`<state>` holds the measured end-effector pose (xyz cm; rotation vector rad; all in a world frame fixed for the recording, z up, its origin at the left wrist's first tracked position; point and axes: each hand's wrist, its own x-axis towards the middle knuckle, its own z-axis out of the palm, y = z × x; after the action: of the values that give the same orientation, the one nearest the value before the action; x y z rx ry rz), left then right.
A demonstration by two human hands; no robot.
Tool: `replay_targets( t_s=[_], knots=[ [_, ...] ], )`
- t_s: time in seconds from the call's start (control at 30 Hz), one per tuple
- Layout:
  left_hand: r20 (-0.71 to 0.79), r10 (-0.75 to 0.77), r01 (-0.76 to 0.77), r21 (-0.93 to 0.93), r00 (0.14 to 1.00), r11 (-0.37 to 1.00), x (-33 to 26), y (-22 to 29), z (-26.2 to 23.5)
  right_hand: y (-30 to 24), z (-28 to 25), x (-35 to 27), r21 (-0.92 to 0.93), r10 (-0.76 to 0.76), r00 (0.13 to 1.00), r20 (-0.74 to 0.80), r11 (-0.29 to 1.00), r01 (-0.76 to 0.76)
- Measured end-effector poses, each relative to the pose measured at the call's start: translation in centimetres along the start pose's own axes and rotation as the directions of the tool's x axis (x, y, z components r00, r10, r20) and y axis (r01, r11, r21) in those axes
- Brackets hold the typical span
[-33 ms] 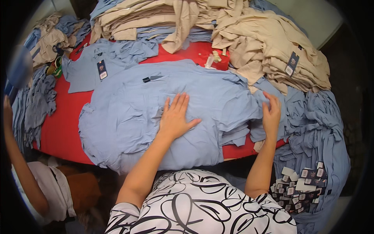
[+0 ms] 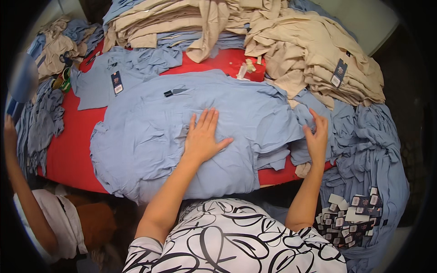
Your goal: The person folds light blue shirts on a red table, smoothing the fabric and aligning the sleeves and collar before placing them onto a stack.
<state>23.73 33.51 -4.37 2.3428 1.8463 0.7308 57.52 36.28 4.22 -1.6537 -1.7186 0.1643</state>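
Observation:
A light blue shirt (image 2: 141, 127) lies spread across a red-covered table (image 2: 68, 154), with a small dark neck label (image 2: 168, 93) at its upper part. My left hand (image 2: 203, 139) rests flat on the middle of this shirt, fingers stretched out and thumb spread. At the shirt's right end, by the sleeve, my right hand (image 2: 317, 139) is bent, with thumb and forefinger apart. The thumb is close to the sleeve's edge; whether it touches the cloth is unclear. More blue cloth (image 2: 273, 160) shows beneath the shirt's right side.
Beige garments (image 2: 154, 22) are stacked at the back, with another beige pile (image 2: 337, 77) at right. A tagged blue shirt (image 2: 93, 86) lies far left. Blue garments (image 2: 378, 150) hang over the right edge, bearing many loose tags (image 2: 350, 218). Another person's arm (image 2: 27, 200) is at left.
The view has shifted very slightly. My right thumb and fingers have moved a little at the sleeve's end. My left hand stays flat on the shirt.

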Motion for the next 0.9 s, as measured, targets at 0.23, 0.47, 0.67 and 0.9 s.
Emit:
replay_targets(
  t_s=[0.23,0.47,0.67,0.9],
  knots=[
    [-0.025,0.051,-0.051,0.001,0.998,0.999,0.3,1.0,0.2,3.7,0.2,0.6,-0.259,0.183,0.981,-0.06,0.947,-0.192],
    [-0.024,-0.249,-0.106,-0.94,0.968,-0.323,-2.7,-1.2,-6.1,-16.8,1.1,0.0,0.313,-0.674,0.688,0.269,0.736,0.6],
    [0.142,-0.469,-0.253,-0.689,0.872,-0.679,-6.4,-9.2,-6.3,-11.5,15.3,-2.3,0.373,-0.513,0.858,0.027,0.802,0.467],
    [0.065,-0.657,-0.419,-0.722,0.751,-0.551,-7.5,-11.9,-4.7,-10.3,18.6,-4.2,0.065,-0.543,0.825,0.155,0.839,0.54]
  ],
)
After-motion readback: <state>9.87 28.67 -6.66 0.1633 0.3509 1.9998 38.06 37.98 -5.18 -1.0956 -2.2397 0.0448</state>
